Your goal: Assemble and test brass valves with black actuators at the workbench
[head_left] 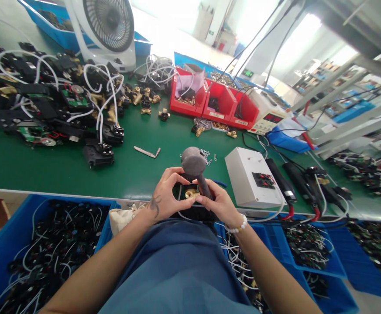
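Close to my body at the table's front edge, my left hand (168, 194) curls around a brass valve fitting (190, 193) with a black part behind it. My right hand (220, 204) grips the same fitting from the other side, its thumb tip near the left thumb. Between the hands and the camera, a grey round-headed object with a stem (193, 161) hides part of the fitting and some right fingers. Just beyond lie several small metal clips (206, 156). A bent hex key (147, 151) rests on the green table (138, 174) to the left.
Black valve units with white cables (46, 100) are heaped at left, before a white fan (111, 26). Red bins (190, 104) and a power supply (270, 114) line the back. At right stands a white box (254, 179) beside black electric screwdrivers (280, 181). Blue crates (0, 257) sit below.
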A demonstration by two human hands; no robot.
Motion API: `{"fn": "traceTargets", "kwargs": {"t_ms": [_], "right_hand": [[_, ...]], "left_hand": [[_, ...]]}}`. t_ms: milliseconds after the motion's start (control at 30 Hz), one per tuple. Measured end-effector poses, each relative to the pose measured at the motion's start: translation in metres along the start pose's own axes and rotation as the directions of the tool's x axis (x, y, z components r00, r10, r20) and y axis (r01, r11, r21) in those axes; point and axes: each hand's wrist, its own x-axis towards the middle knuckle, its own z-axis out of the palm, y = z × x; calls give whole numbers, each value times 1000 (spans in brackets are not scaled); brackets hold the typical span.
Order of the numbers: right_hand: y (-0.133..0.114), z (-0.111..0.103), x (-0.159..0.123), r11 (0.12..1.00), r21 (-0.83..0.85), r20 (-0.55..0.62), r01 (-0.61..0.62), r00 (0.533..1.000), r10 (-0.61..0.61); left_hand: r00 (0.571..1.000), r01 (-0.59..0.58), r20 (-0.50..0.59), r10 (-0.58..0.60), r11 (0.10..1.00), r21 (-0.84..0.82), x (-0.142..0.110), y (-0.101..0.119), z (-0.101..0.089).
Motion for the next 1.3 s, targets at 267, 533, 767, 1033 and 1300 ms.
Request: {"fn": "traceTargets", "kwargs": {"t_ms": [267, 533, 767, 1033, 1300], "right_hand": [[-23, -26, -21, 994, -74, -289, 81, 952, -99], [-41, -57, -49, 887, -433, -200, -160, 977, 78], [-45, -47, -43, 910, -402, -400, -100, 913, -76], [-48, -51, -45, 864, -489, -363, -119, 928, -78], [-47, -48, -37, 793, -598, -201, -116, 979, -9]], "left_hand": [[999, 34, -12, -35, 996, -83, 0, 0, 5], [997, 28, -65, -31, 998, -50, 1, -1, 9], [998, 22, -64, -24, 999, -36, 1, -1, 8], [997, 20, -76, -23, 999, -34, 2, 1, 9], [996, 6, -85, -6, 1000, 3, 3, 0, 8]]}}
